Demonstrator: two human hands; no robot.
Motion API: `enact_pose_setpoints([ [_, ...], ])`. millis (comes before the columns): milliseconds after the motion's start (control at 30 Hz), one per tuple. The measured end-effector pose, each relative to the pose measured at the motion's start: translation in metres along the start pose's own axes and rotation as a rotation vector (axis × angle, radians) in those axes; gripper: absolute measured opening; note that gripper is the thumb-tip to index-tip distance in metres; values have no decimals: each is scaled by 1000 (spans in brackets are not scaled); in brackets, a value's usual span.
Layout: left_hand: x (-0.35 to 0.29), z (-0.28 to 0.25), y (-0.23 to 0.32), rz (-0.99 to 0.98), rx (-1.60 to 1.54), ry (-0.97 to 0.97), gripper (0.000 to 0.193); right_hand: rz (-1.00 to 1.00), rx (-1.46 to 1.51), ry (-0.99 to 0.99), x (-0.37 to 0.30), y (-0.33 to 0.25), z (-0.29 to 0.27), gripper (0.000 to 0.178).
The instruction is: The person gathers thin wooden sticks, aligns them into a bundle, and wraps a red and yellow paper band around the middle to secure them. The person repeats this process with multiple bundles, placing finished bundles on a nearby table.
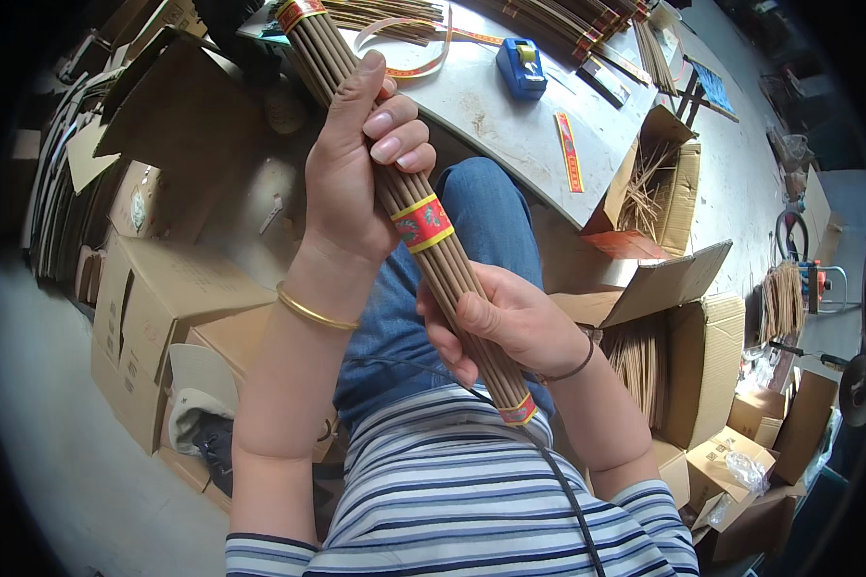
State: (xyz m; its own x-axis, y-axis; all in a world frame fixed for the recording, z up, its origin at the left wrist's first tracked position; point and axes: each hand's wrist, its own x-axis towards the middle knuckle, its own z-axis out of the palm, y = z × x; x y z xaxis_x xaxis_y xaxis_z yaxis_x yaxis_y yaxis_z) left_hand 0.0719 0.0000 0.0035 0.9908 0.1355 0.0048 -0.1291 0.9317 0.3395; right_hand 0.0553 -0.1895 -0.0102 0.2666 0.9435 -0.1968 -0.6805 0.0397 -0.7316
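Observation:
Across my lap runs a bundle of brown incense sticks (409, 192), slanting from the upper left down to the lower right. Red and yellow paper bands wrap it at both ends and at the middle; the middle band (422, 224) carries a green pattern. My left hand (370, 144) is closed round the upper half, thumb lying along the sticks. Lower down, my right hand (491, 322) grips the bundle between the middle band and the bottom band (518, 410). The sticks' far end is cut off by the picture's top edge.
On the table (471, 101) ahead are a blue tape dispenser (522, 69), a loose red paper strip (569, 152), a curled strip roll (443, 48) and more bundles (548, 24). Cardboard boxes (688, 183) with sticks stand at the right; a closed carton (164, 317) sits left.

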Motion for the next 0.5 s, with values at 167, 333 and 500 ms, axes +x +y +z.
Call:
enact_pose_setpoints([
  [167, 19, -32, 32, -81, -131, 59, 21, 60, 282, -64, -10, 17, -13, 91],
  [333, 18, -42, 40, -34, -72, 159, 21, 87, 289, -152, -19, 21, 2, 48],
  [500, 15, -35, 36, 36, 60, 193, 22, 219, 83, 81, -19, 17, 14, 33],
])
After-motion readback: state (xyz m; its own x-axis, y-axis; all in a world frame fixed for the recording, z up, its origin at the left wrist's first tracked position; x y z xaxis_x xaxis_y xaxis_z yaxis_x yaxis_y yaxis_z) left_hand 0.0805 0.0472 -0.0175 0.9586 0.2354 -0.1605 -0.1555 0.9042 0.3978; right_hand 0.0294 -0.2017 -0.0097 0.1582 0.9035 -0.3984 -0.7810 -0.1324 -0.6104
